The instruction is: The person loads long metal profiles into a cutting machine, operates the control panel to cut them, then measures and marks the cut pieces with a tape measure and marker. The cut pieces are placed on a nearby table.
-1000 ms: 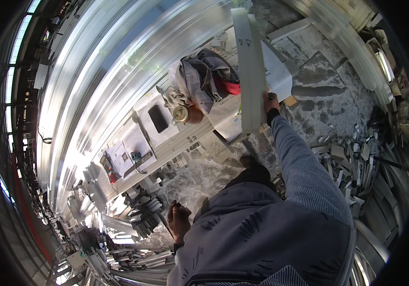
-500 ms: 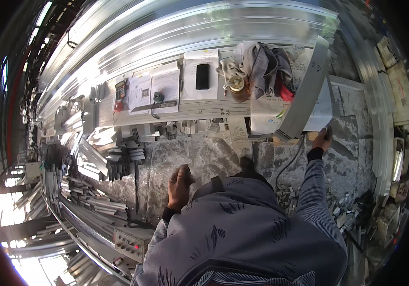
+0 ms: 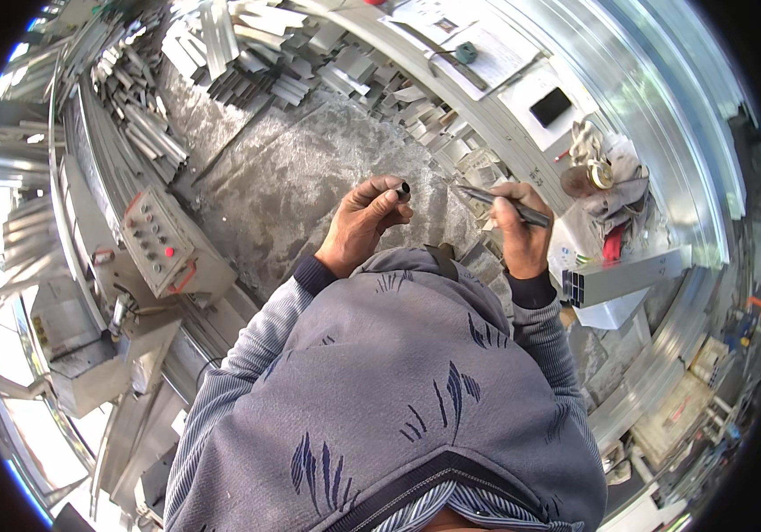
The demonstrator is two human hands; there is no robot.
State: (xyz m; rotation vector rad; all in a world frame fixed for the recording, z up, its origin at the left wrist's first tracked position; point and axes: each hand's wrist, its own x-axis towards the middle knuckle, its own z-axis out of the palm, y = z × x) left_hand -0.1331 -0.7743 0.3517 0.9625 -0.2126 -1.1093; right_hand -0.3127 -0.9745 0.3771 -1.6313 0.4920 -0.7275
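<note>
Both my hands are raised in front of my body, a short gap between them. In the fingers of my left hand (image 3: 364,226) is a small dark cap (image 3: 404,191), its round open end turned to the right. My right hand (image 3: 522,238) is closed round a dark marker pen (image 3: 535,215), whose thin tip points left toward the cap. To the right of that hand, a pale hollow metal profile (image 3: 633,272) lies across papers, its cut end with several dark openings turned toward me.
On the bench lie a black phone (image 3: 550,107), written sheets (image 3: 496,53), a tape measure (image 3: 466,53), a lidded jar (image 3: 586,179) and a cloth (image 3: 620,202). A control box (image 3: 159,239) with buttons stands left. Metal offcuts (image 3: 137,124) are heaped at far left.
My view has turned left toward the control box. My right hand has left the profile's near end; both hands have come up together, now with the marker pen and cap.
</note>
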